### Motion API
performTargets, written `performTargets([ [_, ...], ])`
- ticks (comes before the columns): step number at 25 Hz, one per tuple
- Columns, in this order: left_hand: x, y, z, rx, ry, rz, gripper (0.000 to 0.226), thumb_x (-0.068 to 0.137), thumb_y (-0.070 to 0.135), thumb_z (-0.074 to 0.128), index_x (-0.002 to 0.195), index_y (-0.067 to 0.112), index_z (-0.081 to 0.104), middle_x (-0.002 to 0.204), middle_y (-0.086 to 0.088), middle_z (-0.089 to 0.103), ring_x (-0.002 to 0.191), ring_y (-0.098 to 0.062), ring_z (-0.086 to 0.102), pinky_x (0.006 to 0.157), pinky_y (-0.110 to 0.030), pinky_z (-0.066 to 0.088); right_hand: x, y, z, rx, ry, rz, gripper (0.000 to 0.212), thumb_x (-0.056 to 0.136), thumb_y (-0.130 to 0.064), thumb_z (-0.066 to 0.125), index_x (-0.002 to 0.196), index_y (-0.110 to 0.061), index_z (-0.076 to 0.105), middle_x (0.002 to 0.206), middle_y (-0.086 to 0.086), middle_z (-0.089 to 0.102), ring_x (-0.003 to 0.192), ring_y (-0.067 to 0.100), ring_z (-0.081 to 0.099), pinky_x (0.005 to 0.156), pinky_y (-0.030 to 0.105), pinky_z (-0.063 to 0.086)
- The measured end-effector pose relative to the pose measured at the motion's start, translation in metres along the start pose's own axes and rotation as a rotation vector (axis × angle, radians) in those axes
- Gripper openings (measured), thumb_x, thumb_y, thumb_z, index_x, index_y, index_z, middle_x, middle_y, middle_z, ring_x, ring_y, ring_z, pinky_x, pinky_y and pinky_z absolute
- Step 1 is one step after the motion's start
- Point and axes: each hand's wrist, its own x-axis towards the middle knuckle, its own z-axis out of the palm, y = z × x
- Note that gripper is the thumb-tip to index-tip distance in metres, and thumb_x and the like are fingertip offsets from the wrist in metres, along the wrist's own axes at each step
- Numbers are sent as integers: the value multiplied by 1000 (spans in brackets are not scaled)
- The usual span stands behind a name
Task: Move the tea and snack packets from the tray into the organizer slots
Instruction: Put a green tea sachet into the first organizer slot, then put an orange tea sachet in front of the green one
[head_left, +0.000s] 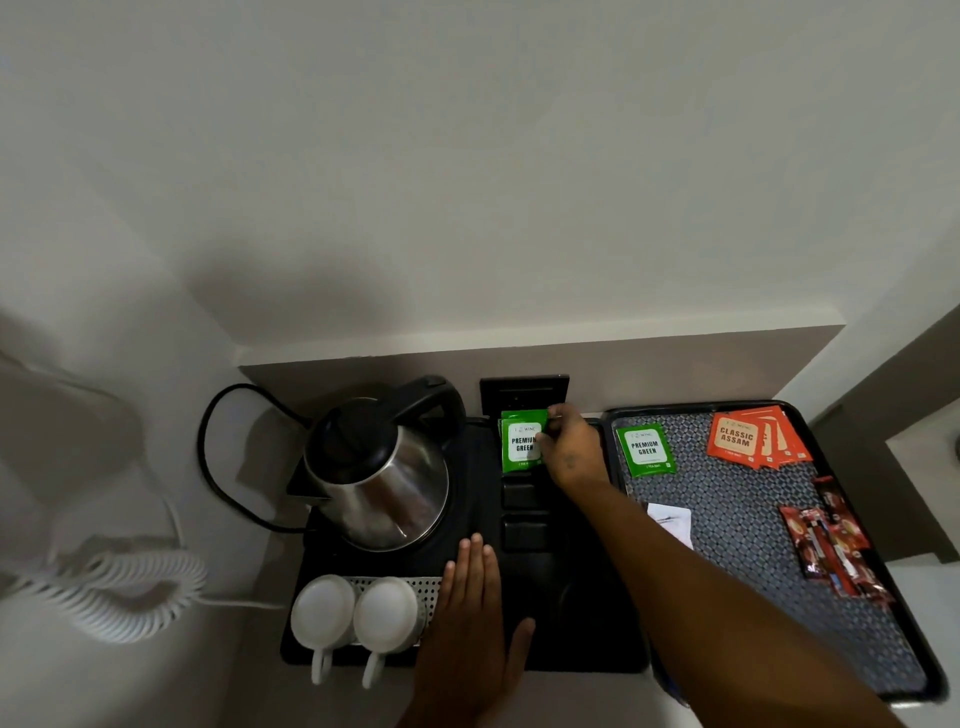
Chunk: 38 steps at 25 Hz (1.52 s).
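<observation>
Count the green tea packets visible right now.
At least 3: two overlapping green packets held by the right hand at the organizer's far slot, one green packet on the tray. More may be hidden behind them.

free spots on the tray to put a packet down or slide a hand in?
On the tray, the near end below the red sachets is bare mat, and so is the middle strip between the green packet and those sachets. It is crowded at the far right corner, where the orange packets are fanned out, and along the right edge.
</observation>
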Motion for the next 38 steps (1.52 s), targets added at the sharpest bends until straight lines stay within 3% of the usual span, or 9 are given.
performTargets([
  [5, -1, 2, -3, -17, 10, 9, 81, 97, 58, 31, 148, -5, 27, 159, -21, 19, 147, -32, 14, 112, -47, 18, -14, -2, 4, -224, -42, -28, 79, 68, -38, 81, 134, -20, 41, 131, 8, 52, 118, 29, 54, 95, 41, 49],
  [11, 2, 0, -1, 24, -19, -6, 83, 95, 59, 36, 146, -5, 31, 156, -23, 27, 144, -34, 22, 110, -48, 21, -11, -3, 2, -429, -47, -46, 76, 68, -52, 78, 130, -22, 44, 128, 9, 49, 120, 31, 49, 90, 45, 50],
  [14, -1, -1, 2, -20, 30, 4, 81, 95, 57, 35, 146, -6, 31, 157, -23, 24, 145, -35, 20, 110, -50, 22, -13, -9, -13, -344, 7, -34, 79, 65, -59, 78, 127, -20, 49, 126, 9, 52, 119, 29, 50, 91, 44, 50],
  [17, 0, 0, 9, -39, 85, 11, 81, 97, 58, 28, 146, -7, 32, 156, -23, 25, 144, -35, 22, 111, -50, 22, -6, 12, -77, -202, 267, 5, 59, 74, -47, 76, 120, -15, 56, 121, 11, 57, 112, 29, 54, 92, 39, 48],
  [21, 1, -2, 15, -41, 91, 0, 84, 95, 60, 24, 143, -8, 35, 154, -25, 28, 142, -37, 27, 112, -49, 21, 18, 67, -180, -380, 461, 307, 58, 77, -36, 73, 119, -2, 53, 123, 24, 55, 113, 41, 52, 92, 47, 47],
  [23, 1, -3, 15, -27, 83, 7, 84, 95, 60, 24, 143, -8, 35, 154, -25, 28, 142, -37, 27, 113, -48, 20, 26, 88, -205, -498, 398, 481, 78, 72, -48, 77, 128, -2, 47, 130, 23, 49, 120, 41, 47, 96, 51, 44],
  [26, 3, -4, 14, -22, 71, 6, 85, 95, 61, 24, 143, -8, 35, 153, -25, 30, 142, -37, 27, 115, -45, 16, 34, 98, -210, -593, 295, 516, 92, 66, -58, 78, 133, -5, 45, 132, 21, 49, 121, 38, 48, 98, 50, 44],
  [33, 2, -4, 14, -12, 49, -2, 84, 95, 62, 24, 145, -5, 31, 153, -24, 30, 142, -36, 26, 115, -43, 15, 46, 103, -209, -356, 251, 544, 86, 60, -48, 85, 129, -8, 53, 126, 18, 60, 112, 36, 60, 94, 50, 51],
  [38, 2, -1, 9, -17, 35, -24, 83, 96, 61, 26, 145, -6, 33, 154, -24, 29, 143, -35, 25, 114, -44, 17, 45, 92, -214, -157, 229, 578, 70, 74, -26, 83, 130, 2, 51, 127, 22, 60, 113, 37, 60, 94, 46, 51],
])
